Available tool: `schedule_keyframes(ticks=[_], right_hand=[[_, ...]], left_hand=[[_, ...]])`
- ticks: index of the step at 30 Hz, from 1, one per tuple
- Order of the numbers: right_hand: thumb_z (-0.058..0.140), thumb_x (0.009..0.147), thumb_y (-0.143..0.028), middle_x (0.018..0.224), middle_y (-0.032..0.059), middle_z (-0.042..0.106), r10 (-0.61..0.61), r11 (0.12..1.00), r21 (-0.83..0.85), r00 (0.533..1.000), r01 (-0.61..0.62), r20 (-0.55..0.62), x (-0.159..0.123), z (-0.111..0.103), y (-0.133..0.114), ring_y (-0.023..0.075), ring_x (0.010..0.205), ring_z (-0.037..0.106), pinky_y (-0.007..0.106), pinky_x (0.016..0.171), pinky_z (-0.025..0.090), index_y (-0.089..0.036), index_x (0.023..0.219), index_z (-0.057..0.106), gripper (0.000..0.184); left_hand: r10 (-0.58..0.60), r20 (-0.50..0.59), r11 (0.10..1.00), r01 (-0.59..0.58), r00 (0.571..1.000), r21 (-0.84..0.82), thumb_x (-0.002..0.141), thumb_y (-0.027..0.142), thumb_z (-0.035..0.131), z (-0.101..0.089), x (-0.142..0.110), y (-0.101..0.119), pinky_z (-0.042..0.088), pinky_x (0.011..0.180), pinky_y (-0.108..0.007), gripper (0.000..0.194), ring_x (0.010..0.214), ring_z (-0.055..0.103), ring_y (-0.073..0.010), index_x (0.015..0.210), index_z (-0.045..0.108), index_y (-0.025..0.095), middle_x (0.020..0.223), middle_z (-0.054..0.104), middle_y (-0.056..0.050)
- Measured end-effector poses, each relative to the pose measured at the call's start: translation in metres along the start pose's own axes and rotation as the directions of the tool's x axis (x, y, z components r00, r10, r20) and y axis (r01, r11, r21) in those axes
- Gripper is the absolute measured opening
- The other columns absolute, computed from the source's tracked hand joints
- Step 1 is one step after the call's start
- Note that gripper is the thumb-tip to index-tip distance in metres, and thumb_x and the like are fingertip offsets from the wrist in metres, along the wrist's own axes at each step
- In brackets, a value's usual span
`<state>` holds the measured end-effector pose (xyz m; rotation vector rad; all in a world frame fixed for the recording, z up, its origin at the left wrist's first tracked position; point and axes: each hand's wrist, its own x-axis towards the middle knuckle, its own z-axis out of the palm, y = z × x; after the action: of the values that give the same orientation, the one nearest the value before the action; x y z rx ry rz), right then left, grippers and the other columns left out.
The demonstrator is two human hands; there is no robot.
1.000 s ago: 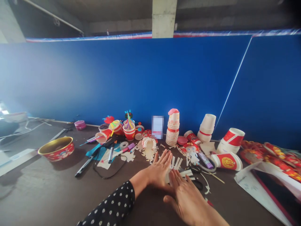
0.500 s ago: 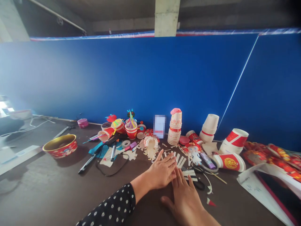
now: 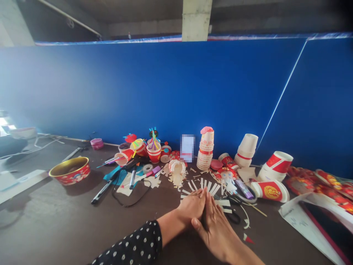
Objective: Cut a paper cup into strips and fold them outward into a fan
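white strips (image 3: 205,183) are already separated and fanned out on the table (image 3: 68,224), their inner ends hidden. over these, the left hand (image 3: 194,204) and right hand (image 3: 218,225) are laid open, nothing seen gripped; what is left undone cannot be told.

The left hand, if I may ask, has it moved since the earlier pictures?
Yes; the left hand has drawn back, downward in the view, away from the tall stack of paper cups.
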<state>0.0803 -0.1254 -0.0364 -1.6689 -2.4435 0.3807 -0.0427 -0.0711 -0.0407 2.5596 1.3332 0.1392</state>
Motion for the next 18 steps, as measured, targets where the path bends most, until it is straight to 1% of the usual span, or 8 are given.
schedule_keyframes(ticks=[3, 5, 8, 9, 11, 14, 16, 18], right_hand=[[0.025, 0.082, -0.064, 0.145, 0.0193, 0.007, -0.009, 1.0, -0.004, 1.0, 0.009, 0.012, 0.0, 0.001, 0.002, 0.03, 0.133, 0.001, 0.049, 0.108, 0.015, 0.002, 0.139, 0.011, 0.088], [0.023, 0.082, -0.065, 0.145, 0.0187, 0.007, 0.001, 1.0, -0.013, 0.999, 0.0, 0.033, 0.0, 0.001, 0.003, 0.0304, 0.133, 0.001, 0.049, 0.108, 0.014, 0.003, 0.139, 0.012, 0.088], [0.02, 0.082, -0.065, 0.144, 0.0194, 0.007, 0.015, 1.0, -0.018, 0.998, -0.014, 0.062, 0.0, -0.002, 0.001, 0.0309, 0.133, 0.002, 0.048, 0.109, 0.014, 0.005, 0.138, 0.013, 0.09], [0.02, 0.082, -0.065, 0.144, 0.0198, 0.007, 0.015, 1.0, -0.015, 0.998, -0.014, 0.066, 0.0, -0.003, 0.0, 0.0311, 0.133, 0.002, 0.048, 0.108, 0.014, 0.006, 0.138, 0.013, 0.09], [0.021, 0.082, -0.065, 0.144, 0.0201, 0.009, 0.012, 1.0, -0.004, 0.998, -0.012, 0.062, -0.001, -0.003, 0.0, 0.0314, 0.133, 0.004, 0.049, 0.108, 0.016, 0.005, 0.138, 0.015, 0.089], [0.022, 0.083, -0.063, 0.145, 0.0182, 0.011, -0.001, 1.0, 0.019, 0.999, 0.001, 0.035, -0.001, -0.002, 0.001, 0.0299, 0.133, 0.004, 0.049, 0.108, 0.015, 0.001, 0.139, 0.017, 0.085], [0.02, 0.085, -0.061, 0.145, 0.0167, 0.011, 0.007, 0.998, 0.064, 1.0, -0.008, 0.017, 0.0, -0.001, 0.005, 0.0269, 0.134, 0.005, 0.045, 0.109, 0.015, -0.001, 0.14, 0.014, 0.081], [0.017, 0.086, -0.058, 0.146, 0.0169, 0.011, 0.055, 0.988, 0.144, 0.998, -0.052, -0.02, 0.003, -0.001, 0.012, 0.0234, 0.134, 0.007, 0.04, 0.109, 0.017, 0.0, 0.14, 0.009, 0.08]], left_hand=[[0.055, -0.002, 0.996, -0.054, 0.998, 0.072, 0.09, 0.03, 0.018, 0.009, -0.002, 0.001, 0.017, 0.108, -0.035, 0.054, 0.134, 0.017, -0.0215, 0.138, 0.021, 0.006, 0.144, 0.025, -0.015], [0.102, 0.005, 0.988, -0.102, 0.995, 0.117, 0.088, 0.033, 0.022, 0.014, -0.004, -0.001, 0.014, 0.108, -0.039, 0.058, 0.135, 0.008, -0.024, 0.139, 0.018, 0.006, 0.146, 0.017, -0.015], [0.12, 0.019, 0.982, -0.121, 0.993, 0.147, 0.082, 0.045, 0.034, 0.02, -0.005, -0.005, 0.011, 0.109, -0.042, 0.075, 0.134, -0.002, -0.0289, 0.14, 0.01, 0.004, 0.147, 0.005, -0.018], [0.118, 0.029, 0.982, -0.121, 0.993, 0.148, 0.081, 0.047, 0.036, 0.02, -0.006, -0.006, 0.01, 0.109, -0.043, 0.078, 0.134, -0.004, -0.0295, 0.14, 0.008, 0.004, 0.147, 0.003, -0.018], [0.114, 0.054, 0.982, -0.121, 0.992, 0.143, 0.08, 0.047, 0.037, 0.017, -0.007, -0.006, 0.009, 0.109, -0.043, 0.08, 0.134, -0.004, -0.0293, 0.141, 0.007, 0.005, 0.147, 0.002, -0.017], [0.119, 0.087, 0.983, -0.129, 0.989, 0.133, 0.078, 0.046, 0.041, 0.01, -0.009, -0.002, 0.008, 0.109, -0.042, 0.082, 0.134, -0.004, -0.0294, 0.14, 0.007, 0.004, 0.147, 0.001, -0.019], [0.113, 0.093, 0.984, -0.125, 0.989, 0.126, 0.077, 0.048, 0.043, 0.006, -0.012, 0.0, 0.007, 0.109, -0.042, 0.085, 0.134, -0.003, -0.0299, 0.14, 0.006, 0.003, 0.147, 0.002, -0.019], [0.108, 0.06, 0.987, -0.115, 0.992, 0.112, 0.079, 0.051, 0.038, 0.005, -0.013, 0.0, 0.007, 0.109, -0.042, 0.083, 0.135, -0.003, -0.0288, 0.14, 0.005, 0.004, 0.147, 0.002, -0.018]])
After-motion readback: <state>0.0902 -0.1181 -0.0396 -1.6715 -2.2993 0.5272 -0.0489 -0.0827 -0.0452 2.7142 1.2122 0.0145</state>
